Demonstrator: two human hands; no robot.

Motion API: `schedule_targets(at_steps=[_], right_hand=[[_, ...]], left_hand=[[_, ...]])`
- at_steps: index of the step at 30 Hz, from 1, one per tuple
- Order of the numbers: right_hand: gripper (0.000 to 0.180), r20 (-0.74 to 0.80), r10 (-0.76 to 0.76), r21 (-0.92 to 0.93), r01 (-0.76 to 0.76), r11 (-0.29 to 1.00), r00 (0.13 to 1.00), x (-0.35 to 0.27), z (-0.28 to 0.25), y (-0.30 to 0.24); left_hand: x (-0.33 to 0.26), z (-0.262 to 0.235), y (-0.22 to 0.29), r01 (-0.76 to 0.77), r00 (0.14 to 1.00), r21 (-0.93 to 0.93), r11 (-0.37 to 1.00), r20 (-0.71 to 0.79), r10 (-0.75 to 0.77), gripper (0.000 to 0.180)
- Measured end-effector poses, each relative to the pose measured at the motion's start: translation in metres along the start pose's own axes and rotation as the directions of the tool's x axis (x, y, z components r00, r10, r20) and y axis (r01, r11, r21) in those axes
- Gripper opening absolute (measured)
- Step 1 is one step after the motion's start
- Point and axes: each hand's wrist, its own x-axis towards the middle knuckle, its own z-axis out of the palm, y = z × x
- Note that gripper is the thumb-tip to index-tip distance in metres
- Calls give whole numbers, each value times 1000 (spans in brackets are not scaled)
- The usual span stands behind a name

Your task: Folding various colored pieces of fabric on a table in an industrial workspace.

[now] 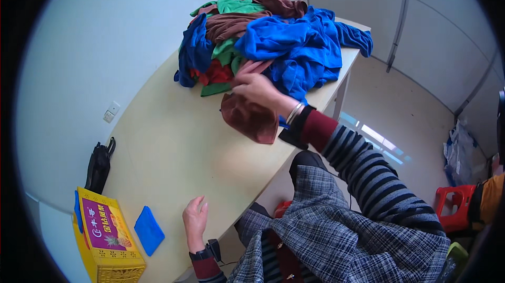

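Observation:
My right hand (258, 89) is stretched out over the table and grips a brown cloth (251, 119) that hangs down from it, just in front of a big pile of cloths (263, 41) in blue, green, brown and red. My left hand (195, 220) lies flat and open on the pale tabletop (173, 146) near its front edge, holding nothing. A folded blue cloth (149, 230) lies on the table to the left of that hand.
A yellow crate (105, 246) with a purple label stands at the table's near left corner. A black bag (98, 166) leans by the wall. A red plastic stool (456, 205) and a bagged bundle (458, 151) sit on the floor at right.

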Motion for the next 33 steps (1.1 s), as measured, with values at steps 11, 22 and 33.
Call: schedule_targets(at_steps=[11, 22, 33], right_hand=[[20, 550, -287, 375, 75, 924, 784, -116, 149, -71], [23, 360, 284, -22, -296, 955, 889, -82, 71, 15], [37, 367, -147, -650, 366, 666, 918, -50, 104, 68]], left_hand=[[40, 15, 58, 249, 957, -454, 856, -20, -289, 45], [-6, -26, -51, -53, 961, -770, 636, -211, -176, 36], [-49, -64, -17, 40, 980, -306, 951, -172, -96, 35]])
